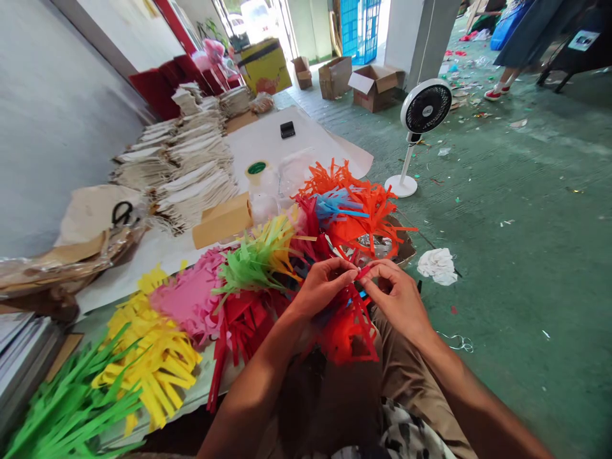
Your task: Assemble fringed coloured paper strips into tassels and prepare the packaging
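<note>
My left hand (pixel 321 288) and my right hand (pixel 394 298) meet above my lap, their fingertips pinching a thin red paper strip (pixel 364 272) between them. Below them, a red fringed paper bunch (pixel 348 333) lies against my lap. Just beyond my fingers sits an orange fringed paper pile (pixel 366 213), with blue fringed paper (pixel 337 207) on it. To the left spread green fringed paper (pixel 258 266), pink fringed paper (pixel 189 296) and yellow fringed paper (pixel 155 357). Another green fringed bunch (pixel 71 401) lies at the near left.
Stacks of cream folded paper (pixel 191 172) stand on the white-covered table (pixel 296 137), with black scissors (pixel 123 214) and a tape roll (pixel 257 169) nearby. A white fan (pixel 421 111), cardboard boxes (pixel 375 86) and a standing person (pixel 507 76) are on the scrap-strewn green floor.
</note>
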`<state>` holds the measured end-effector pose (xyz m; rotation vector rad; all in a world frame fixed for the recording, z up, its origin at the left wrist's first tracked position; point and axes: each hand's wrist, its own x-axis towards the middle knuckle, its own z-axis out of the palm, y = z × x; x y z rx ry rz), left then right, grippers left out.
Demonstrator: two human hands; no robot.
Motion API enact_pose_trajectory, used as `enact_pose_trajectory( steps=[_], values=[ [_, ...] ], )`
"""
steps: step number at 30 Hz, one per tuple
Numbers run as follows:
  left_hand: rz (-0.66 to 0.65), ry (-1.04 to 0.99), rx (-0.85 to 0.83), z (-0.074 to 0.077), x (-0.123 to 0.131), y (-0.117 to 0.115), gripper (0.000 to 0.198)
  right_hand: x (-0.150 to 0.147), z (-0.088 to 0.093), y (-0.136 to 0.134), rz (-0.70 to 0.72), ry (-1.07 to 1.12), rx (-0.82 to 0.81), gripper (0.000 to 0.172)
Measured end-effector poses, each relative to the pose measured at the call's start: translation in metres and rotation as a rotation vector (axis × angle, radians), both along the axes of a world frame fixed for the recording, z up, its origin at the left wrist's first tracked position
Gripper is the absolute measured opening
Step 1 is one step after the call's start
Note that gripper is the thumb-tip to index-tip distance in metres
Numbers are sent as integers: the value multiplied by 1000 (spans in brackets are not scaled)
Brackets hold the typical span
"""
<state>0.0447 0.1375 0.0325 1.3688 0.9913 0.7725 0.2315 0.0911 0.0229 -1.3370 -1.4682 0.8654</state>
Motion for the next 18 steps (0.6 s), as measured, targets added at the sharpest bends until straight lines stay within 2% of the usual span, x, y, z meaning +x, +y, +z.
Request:
enact_pose_trajectory(
  steps=[7, 11, 14, 18],
  values=[
    [2, -18, 129, 4, 9, -3, 27, 5, -9, -4, 1, 102, -118, 20],
    [45, 82, 195, 6, 16, -8, 21, 6, -15, -5, 44, 273, -217, 21],
    [82, 133, 239, 8, 19, -11, 17, 6, -16, -6, 68, 319, -210, 21],
    [93, 161, 263, 9, 21, -12, 13, 5, -15, -5, -36, 274, -180, 26]
  ],
)
